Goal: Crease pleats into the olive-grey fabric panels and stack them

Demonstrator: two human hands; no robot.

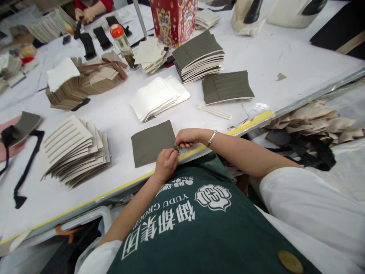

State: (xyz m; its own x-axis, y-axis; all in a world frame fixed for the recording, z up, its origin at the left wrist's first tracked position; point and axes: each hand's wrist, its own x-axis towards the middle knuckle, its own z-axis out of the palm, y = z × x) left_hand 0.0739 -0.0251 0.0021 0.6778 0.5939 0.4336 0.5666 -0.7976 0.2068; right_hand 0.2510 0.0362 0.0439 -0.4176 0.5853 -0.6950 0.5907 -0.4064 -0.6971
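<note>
A flat dark grey-green panel (151, 142) lies on the table near the front edge. My left hand (166, 164) is closed at its near right corner, fingertips bent down. My right hand (188, 137) is closed in a pinch beside the panel's right edge, close to the left. A small pale bit shows between the two hands, too small to name; what the fingers hold is hidden. Right of the panel lie narrow white strips (215, 112). Behind them is a short stack of grey-green panels with raised ribs (226, 86).
Around stand a taller grey-green stack (199, 55), white sheets (158, 97), a ribbed cream stack (74, 146) and a brown bundle (82, 82). Farther back are a bottle (122, 43) and a red box (173, 21). Another person's hands (87, 15) hold something black. Yellow tape (125, 185) runs along the table edge.
</note>
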